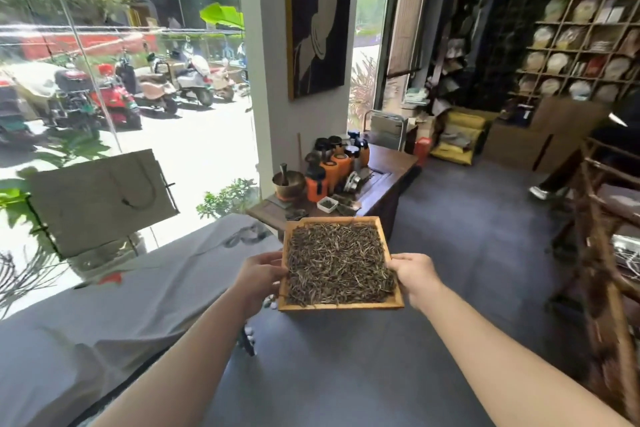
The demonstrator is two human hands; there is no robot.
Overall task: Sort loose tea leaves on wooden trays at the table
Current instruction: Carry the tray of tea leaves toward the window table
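I am holding the wooden tray (pixel 341 305) in the air over the grey floor (pixel 450 253), with my left hand (pixel 259 276) gripping its left rim and my right hand (pixel 414 276) gripping its right rim, both arms stretched forward. The loose tea leaves (pixel 339 265) are lying spread across the whole tray bed (thin, dark and pale strands, none outside the rims). The grey-clothed table (pixel 138 288) is lying to my left, and a low wooden table (pixel 388 180) carrying orange canisters (pixel 332 168) and a brass bowl (pixel 289 182) is standing beyond the tray.
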